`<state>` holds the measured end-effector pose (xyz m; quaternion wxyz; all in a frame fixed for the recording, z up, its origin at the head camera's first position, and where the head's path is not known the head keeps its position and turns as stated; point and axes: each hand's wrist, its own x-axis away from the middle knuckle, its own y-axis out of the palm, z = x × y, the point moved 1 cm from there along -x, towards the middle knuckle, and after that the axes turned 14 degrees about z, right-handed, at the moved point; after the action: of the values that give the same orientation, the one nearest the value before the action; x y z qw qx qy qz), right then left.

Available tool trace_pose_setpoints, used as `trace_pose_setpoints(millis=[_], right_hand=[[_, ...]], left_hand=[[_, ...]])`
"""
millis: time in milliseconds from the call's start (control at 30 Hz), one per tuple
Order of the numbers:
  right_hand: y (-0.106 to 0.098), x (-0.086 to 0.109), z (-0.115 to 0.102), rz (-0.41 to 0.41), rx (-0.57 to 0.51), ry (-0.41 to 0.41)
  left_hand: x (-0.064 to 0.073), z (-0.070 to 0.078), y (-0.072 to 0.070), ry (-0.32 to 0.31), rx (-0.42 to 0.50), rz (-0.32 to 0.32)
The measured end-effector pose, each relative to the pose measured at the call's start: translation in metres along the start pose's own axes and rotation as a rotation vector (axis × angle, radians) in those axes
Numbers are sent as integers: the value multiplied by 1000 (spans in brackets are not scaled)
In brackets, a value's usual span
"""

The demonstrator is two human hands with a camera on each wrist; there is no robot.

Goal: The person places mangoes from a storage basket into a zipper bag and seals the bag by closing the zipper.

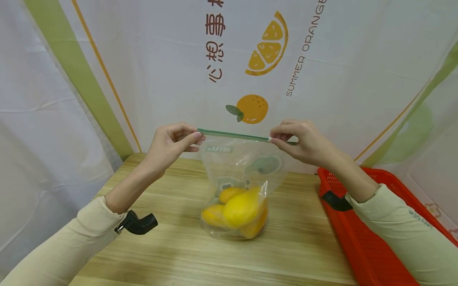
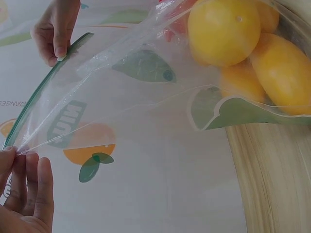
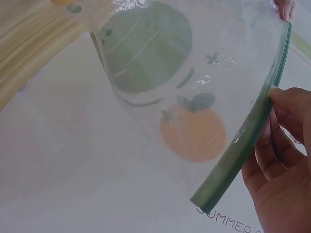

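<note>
A clear plastic zip bag (image 1: 239, 167) with a green top strip (image 1: 232, 134) stands on the wooden table, its upper part pulled taut between the hands. Several yellow fruits (image 1: 241, 208), rounded and oval, lie at the bottom; their exact kind is unclear through the plastic. My left hand (image 1: 177, 138) pinches the strip's left end between thumb and forefinger, the other fingers apart from it. Farther right, my right hand (image 1: 298, 141) pinches the strip near its right end, at a small white slider (image 1: 270, 139). In the right wrist view, the strip's free end (image 3: 209, 199) sticks out past the right hand.
A red plastic basket (image 1: 372, 234) stands at the table's right side, under the right forearm. Behind the wooden table (image 1: 171, 246) hangs a white curtain (image 1: 161, 79) printed with oranges and lettering. Black camera mounts (image 1: 137, 223) sit at both wrists.
</note>
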<state>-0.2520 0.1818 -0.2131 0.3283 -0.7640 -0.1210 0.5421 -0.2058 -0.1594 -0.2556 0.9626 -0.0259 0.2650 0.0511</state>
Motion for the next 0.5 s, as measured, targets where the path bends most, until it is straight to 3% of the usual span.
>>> trace_pose_setpoints(millis=[500], right_hand=[[-1, 1, 2, -11, 15, 10]], left_hand=[[-1, -1, -2, -1, -5, -4]])
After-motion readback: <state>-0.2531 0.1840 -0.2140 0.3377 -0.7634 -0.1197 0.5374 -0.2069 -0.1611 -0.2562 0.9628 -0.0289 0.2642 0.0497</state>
